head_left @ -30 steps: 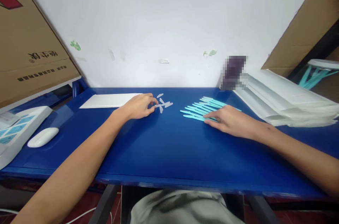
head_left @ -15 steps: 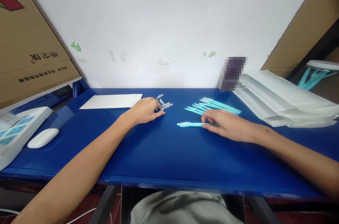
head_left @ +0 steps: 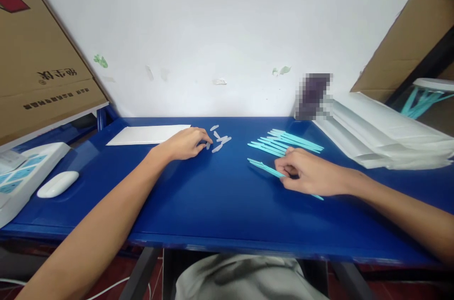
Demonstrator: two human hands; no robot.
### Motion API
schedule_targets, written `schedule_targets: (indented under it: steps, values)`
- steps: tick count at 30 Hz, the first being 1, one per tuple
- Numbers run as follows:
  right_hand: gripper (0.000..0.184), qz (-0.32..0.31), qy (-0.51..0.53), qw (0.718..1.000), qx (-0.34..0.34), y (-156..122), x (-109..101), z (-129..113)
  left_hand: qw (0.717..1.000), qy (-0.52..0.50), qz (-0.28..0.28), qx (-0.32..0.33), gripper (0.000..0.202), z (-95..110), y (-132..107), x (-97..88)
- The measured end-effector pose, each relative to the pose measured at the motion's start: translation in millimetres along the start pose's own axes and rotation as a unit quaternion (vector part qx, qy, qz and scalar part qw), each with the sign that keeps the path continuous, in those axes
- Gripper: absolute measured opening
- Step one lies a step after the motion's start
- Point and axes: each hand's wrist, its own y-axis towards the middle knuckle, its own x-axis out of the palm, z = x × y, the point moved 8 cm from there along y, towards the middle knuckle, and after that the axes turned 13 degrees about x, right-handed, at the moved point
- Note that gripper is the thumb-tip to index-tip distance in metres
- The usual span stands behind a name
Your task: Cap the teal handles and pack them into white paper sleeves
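My right hand pinches one thin turquoise plastic stick that slants across the blue table; its tip points left and its tail shows under my wrist. Behind it lies a fan of several more turquoise sticks. My left hand rests curled on the table, fingertips closed at the edge of a small heap of translucent white caps; whether it holds one I cannot make out.
A white sheet lies at the back left. A white mouse and a white device with blue keys sit at the left. Stacked white sleeves fill the right. Cardboard boxes lean on both sides.
My right hand drew one turquoise stick out of the fan, pulled it toward me and turned it slantwise. My left hand shifted slightly back at the caps.
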Motion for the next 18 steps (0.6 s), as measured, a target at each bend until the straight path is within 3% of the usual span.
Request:
schedule_targets:
  steps: [7, 12, 18]
  values:
    - [0.031, 0.028, 0.122, 0.991, 0.038, 2.2, -10.7, 5.2, 1.000, -0.016, -0.006, -0.009, 0.031, -2.4, 0.9, 1.2]
    - [0.029, 0.049, 0.115, 0.991, 0.041, 4.0, -13.6, 7.1, 1.000, 0.001, 0.016, -0.027, 0.035, -2.2, 0.8, -2.4]
    - [0.028, 0.070, 0.097, 0.993, 0.016, 7.3, -14.7, 8.5, 0.995, -0.073, 0.067, -0.022, 0.030, 8.1, 3.7, -6.9]
